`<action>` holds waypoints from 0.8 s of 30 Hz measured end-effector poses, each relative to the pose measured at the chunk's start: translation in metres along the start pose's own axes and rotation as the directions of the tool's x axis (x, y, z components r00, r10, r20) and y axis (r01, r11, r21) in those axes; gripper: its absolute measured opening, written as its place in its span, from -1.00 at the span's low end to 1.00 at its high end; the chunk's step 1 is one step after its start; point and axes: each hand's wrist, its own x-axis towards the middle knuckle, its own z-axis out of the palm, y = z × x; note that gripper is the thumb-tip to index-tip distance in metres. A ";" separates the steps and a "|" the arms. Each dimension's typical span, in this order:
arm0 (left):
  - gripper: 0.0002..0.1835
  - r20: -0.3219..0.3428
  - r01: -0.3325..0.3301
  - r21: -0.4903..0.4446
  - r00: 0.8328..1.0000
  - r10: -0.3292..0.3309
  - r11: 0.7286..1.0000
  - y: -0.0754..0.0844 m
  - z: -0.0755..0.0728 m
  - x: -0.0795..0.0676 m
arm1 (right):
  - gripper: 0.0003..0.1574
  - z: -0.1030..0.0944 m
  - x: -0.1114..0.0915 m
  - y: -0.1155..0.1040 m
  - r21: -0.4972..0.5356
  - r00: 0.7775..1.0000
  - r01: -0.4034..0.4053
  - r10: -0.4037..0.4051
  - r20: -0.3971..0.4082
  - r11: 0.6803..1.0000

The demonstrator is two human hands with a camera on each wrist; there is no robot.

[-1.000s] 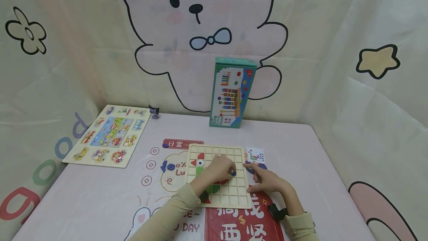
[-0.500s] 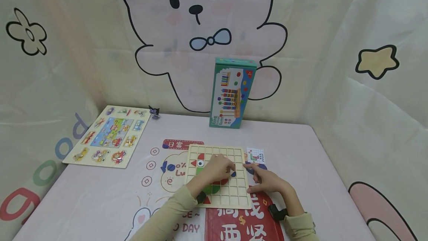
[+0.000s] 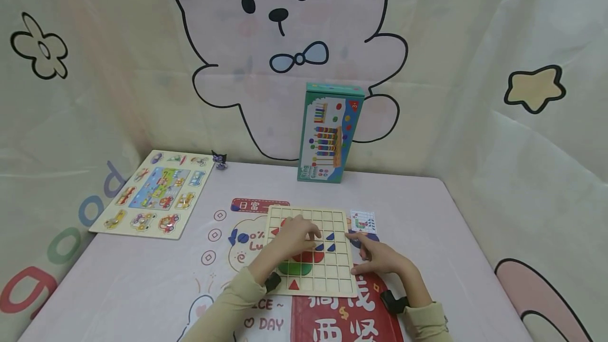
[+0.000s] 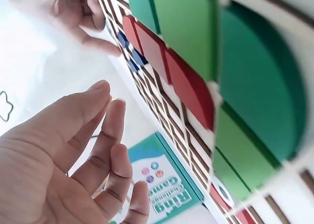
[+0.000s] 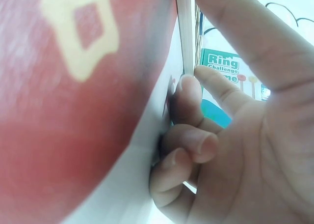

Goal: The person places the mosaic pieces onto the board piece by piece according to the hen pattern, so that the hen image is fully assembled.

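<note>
A wooden grid board lies on the table with coloured pieces in its squares. Over its middle hovers my left hand, fingers loosely bent and nothing between thumb and fingertips in the left wrist view. Just right of that hand are several small blue triangles. Red pieces and green pieces form rounded shapes beneath it, and a red triangle sits near the front edge. My right hand touches the board's right edge with thumb and index finger extended; its other fingers curl in the right wrist view.
A small pattern card lies right of the board. Behind stands a green Ring Game box. A vehicle puzzle board is at the left, with a small dark figurine at its far corner. A printed cloth covers the table.
My left hand has drawn back leftward from the blue triangles, uncovering several of them and the red pieces. The right hand stays at the board's edge.
</note>
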 end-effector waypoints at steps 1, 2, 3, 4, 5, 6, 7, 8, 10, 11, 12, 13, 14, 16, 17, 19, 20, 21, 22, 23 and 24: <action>-0.83 -0.010 0.003 -0.003 1.000 -0.003 1.000 -0.002 0.000 -0.002 | 0.08 0.000 0.000 0.000 -0.002 1.000 -0.002 0.002 -0.002 1.000; -0.83 -0.018 0.009 -0.005 1.000 -0.009 1.000 -0.004 -0.001 -0.004 | 0.08 0.001 0.000 0.001 -0.004 1.000 -0.003 0.003 -0.004 1.000; -0.83 -0.023 0.017 -0.006 1.000 -0.017 1.000 -0.006 -0.002 -0.006 | 0.08 0.001 0.000 0.001 -0.006 1.000 -0.006 0.006 -0.005 1.000; -0.83 -0.028 0.027 -0.010 0.999 -0.027 1.000 -0.009 -0.004 -0.007 | 0.09 0.001 0.000 0.001 -0.004 1.000 -0.008 0.008 -0.007 1.000; -0.83 -0.034 0.034 -0.013 0.999 -0.035 0.999 -0.011 -0.005 -0.009 | 0.09 0.002 0.000 0.001 -0.003 1.000 -0.009 0.009 -0.008 1.000; -0.84 -0.039 0.046 -0.023 0.998 -0.047 0.999 -0.013 -0.006 -0.011 | 0.09 0.002 0.000 0.000 -0.003 1.000 -0.013 0.012 -0.009 1.000; -0.84 -0.046 0.057 -0.025 0.997 -0.058 0.998 -0.015 -0.008 -0.013 | 0.09 0.002 0.000 0.000 -0.003 1.000 -0.015 0.015 -0.010 1.000; -0.84 -0.054 0.066 -0.026 0.996 -0.067 0.998 -0.018 -0.010 -0.015 | 0.09 0.002 -0.001 -0.001 -0.004 1.000 -0.014 0.014 -0.012 1.000; -0.85 -0.076 0.076 -0.031 0.994 -0.078 0.997 -0.023 -0.013 -0.019 | 0.09 0.001 -0.001 -0.001 -0.006 1.000 -0.010 0.010 -0.014 1.000; -0.85 -0.089 0.074 -0.030 0.993 -0.077 0.997 -0.026 -0.014 -0.021 | 0.09 0.001 -0.002 -0.001 -0.007 1.000 -0.007 0.007 -0.015 1.000; -0.85 -0.102 0.076 -0.031 0.992 -0.079 0.997 -0.030 -0.015 -0.023 | 0.09 0.002 -0.002 -0.001 -0.007 1.000 -0.006 0.006 -0.015 1.000; -0.86 -0.113 0.075 -0.029 0.991 -0.078 0.997 -0.033 -0.016 -0.025 | 0.09 0.002 -0.002 -0.001 -0.008 1.000 -0.003 0.003 -0.016 1.000; -0.86 -0.123 0.074 -0.030 0.989 -0.077 0.997 -0.037 -0.017 -0.026 | 0.08 0.002 -0.002 0.000 -0.010 1.000 0.000 0.000 -0.016 1.000; -0.86 -0.137 0.080 -0.030 0.987 -0.083 0.996 -0.044 -0.019 -0.029 | 0.08 0.002 -0.002 0.000 -0.014 1.000 -0.002 0.002 -0.016 1.000; -0.86 -0.142 0.083 -0.027 0.986 -0.086 0.996 -0.048 -0.020 -0.030 | 0.08 0.002 -0.002 0.000 -0.015 1.000 -0.003 0.003 -0.016 1.000; -0.86 -0.147 0.101 -0.025 0.984 -0.103 0.995 -0.055 -0.023 -0.033 | 0.08 0.002 -0.002 0.000 -0.015 1.000 -0.003 0.003 -0.016 1.000; -0.86 -0.149 0.115 -0.023 0.982 -0.117 0.993 -0.058 -0.025 -0.034 | 0.08 0.001 -0.002 -0.001 -0.013 1.000 -0.003 0.003 -0.016 1.000; -0.86 -0.149 0.132 -0.023 0.980 -0.134 0.991 -0.062 -0.026 -0.035 | 0.08 0.001 -0.002 -0.001 -0.011 1.000 -0.003 0.003 -0.015 1.000; -0.86 -0.151 0.147 -0.022 0.977 -0.149 0.989 -0.065 -0.028 -0.036 | 0.08 0.001 -0.002 -0.001 -0.008 1.000 -0.003 0.003 -0.016 1.000; -0.85 -0.152 0.164 -0.024 0.974 -0.166 0.986 -0.069 -0.030 -0.038 | 0.08 0.001 -0.003 -0.001 -0.005 1.000 -0.003 0.003 -0.016 1.000; -0.85 -0.151 0.183 -0.023 0.971 -0.184 0.983 -0.072 -0.031 -0.039 | 0.08 0.001 -0.003 -0.002 -0.002 1.000 -0.004 0.004 -0.016 1.000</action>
